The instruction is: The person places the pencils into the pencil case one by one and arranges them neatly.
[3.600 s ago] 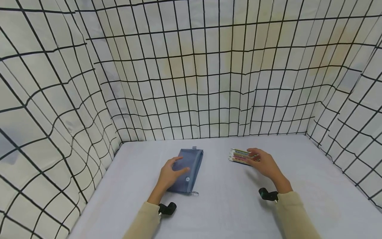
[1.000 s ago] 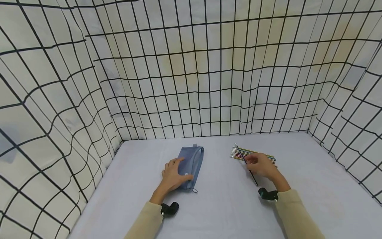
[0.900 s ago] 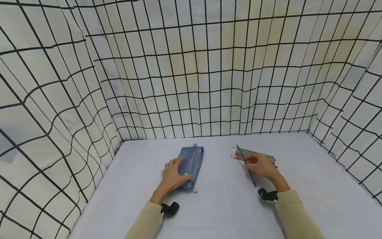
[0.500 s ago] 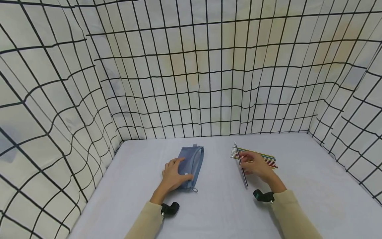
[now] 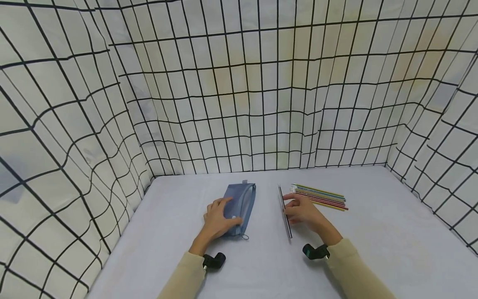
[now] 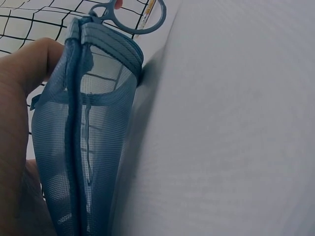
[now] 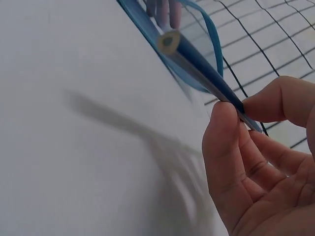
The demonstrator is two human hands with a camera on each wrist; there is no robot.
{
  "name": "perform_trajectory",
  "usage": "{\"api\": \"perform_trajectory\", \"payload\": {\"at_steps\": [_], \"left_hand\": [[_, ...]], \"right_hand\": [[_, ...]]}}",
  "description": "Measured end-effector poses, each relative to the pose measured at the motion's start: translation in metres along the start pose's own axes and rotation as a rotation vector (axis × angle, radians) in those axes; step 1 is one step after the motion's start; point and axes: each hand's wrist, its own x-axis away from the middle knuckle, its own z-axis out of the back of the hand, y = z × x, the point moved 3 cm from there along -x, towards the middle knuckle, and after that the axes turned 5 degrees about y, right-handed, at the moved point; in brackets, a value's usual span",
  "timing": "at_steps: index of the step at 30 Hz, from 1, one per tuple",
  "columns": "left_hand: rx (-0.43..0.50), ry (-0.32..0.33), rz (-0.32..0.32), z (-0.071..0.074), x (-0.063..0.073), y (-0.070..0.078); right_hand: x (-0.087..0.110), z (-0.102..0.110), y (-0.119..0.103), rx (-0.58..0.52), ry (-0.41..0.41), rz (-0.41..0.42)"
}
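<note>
My left hand [image 5: 216,222] holds a blue mesh zip pouch [image 5: 234,202] by its sides, thumb at the near end and fingers along the left. In the left wrist view the mouth of the pouch [image 6: 101,132] gapes, with a ring-shaped zip pull [image 6: 161,22] at the end. My right hand [image 5: 304,212] pinches one blue and silvery pencil [image 5: 288,227] between thumb and fingertips, just above the table and right of the pouch. Its flat end, bare wood round a core, faces the right wrist view, where the pencil [image 7: 202,66] points away from the camera.
Several coloured pencils [image 5: 323,197] lie side by side on the white tabletop [image 5: 261,270], behind and right of my right hand. Black netting [image 5: 261,89] over white sheets walls the table at the back and both sides. Each wrist carries a small black camera [image 5: 214,261].
My left hand has settled round the pouch, and its mouth has parted. My right hand has lifted one pencil off the row, swung it more upright in view and carried it left toward the pouch.
</note>
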Motion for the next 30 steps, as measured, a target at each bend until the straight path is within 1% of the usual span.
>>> {"api": "perform_trajectory", "payload": {"at_steps": [7,14,18,21,25,28,30], "left_hand": [[-0.014,0.004,0.004,0.002,-0.001,0.001],[-0.024,0.005,0.008,0.0,0.0,-0.001],[-0.013,0.002,0.014,-0.001,0.001,-0.001],[-0.01,-0.004,0.027,0.0,0.0,-0.001],[0.002,-0.008,0.036,0.002,-0.001,0.001],[0.006,-0.007,0.036,0.002,-0.001,0.001],[0.003,-0.008,0.038,0.003,-0.001,0.002]], "right_hand": [[-0.006,-0.028,-0.008,-0.022,-0.031,-0.064],[-0.014,-0.055,-0.016,-0.047,-0.114,-0.084],[-0.017,-0.068,-0.021,-0.063,-0.143,-0.087],[-0.02,-0.076,-0.026,-0.067,-0.15,-0.071],[-0.025,-0.085,-0.032,-0.088,-0.145,-0.08],[-0.028,-0.091,-0.035,-0.113,-0.129,-0.095],[-0.029,-0.094,-0.037,-0.131,-0.118,-0.089]]}}
